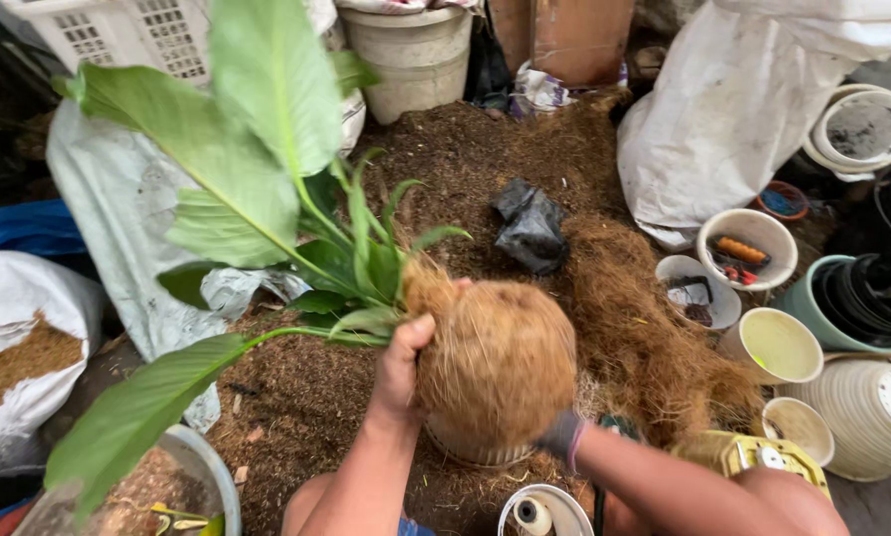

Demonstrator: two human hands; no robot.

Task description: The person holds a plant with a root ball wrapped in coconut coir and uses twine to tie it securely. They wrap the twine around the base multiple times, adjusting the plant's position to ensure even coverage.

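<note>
My left hand has its grip pressed around the neck of the coir-wrapped root ball, thumb up against the brown fibre just where the stems come out. My right hand, in a dark glove, is tucked under the ball's lower right side; I cannot tell how its grip is set, since the ball hides most of the fingers. The plant lies tilted away to the left, its broad green leaves reaching over the grey sack.

As I judge it, the wrapping is largely done: the fibre covers the ball all round and no bare roots show. The ball sits at the mouth of a small pale pot, touching its rim, but not yet settled down into it. Loose coir lies heaped just to the right on the soil-covered ground, and empty pots wait farther right, well apart.
</note>
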